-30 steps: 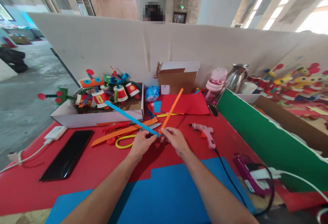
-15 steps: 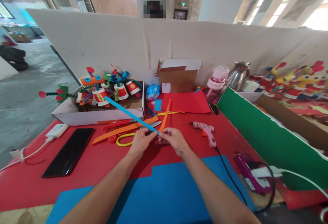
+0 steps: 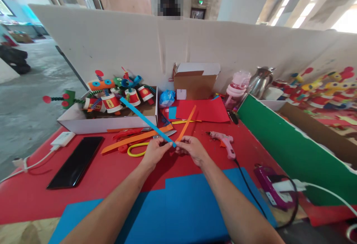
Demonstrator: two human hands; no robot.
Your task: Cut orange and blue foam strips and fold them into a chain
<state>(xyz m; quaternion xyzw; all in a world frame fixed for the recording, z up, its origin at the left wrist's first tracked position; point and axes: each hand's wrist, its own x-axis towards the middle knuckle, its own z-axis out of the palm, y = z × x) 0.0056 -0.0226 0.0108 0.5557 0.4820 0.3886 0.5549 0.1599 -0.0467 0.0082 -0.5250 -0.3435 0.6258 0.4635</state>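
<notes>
White box (image 3: pixel 92 124) at table left held cup robots (image 3: pixel 111 102) with coiled arms; their red labels were too small to read. Open carton (image 3: pixel 193 84) stood at the back wall, contents hidden. Left hand (image 3: pixel 154 151) pinched blue strip (image 3: pixel 145 120), right hand (image 3: pixel 192 149) pinched orange strip (image 3: pixel 186 124); the strip ends met between the fingertips, above the red table (image 3: pixel 111 177). Glue gun (image 3: pixel 224 142) lay just right, phone (image 3: pixel 75 161) left.
</notes>
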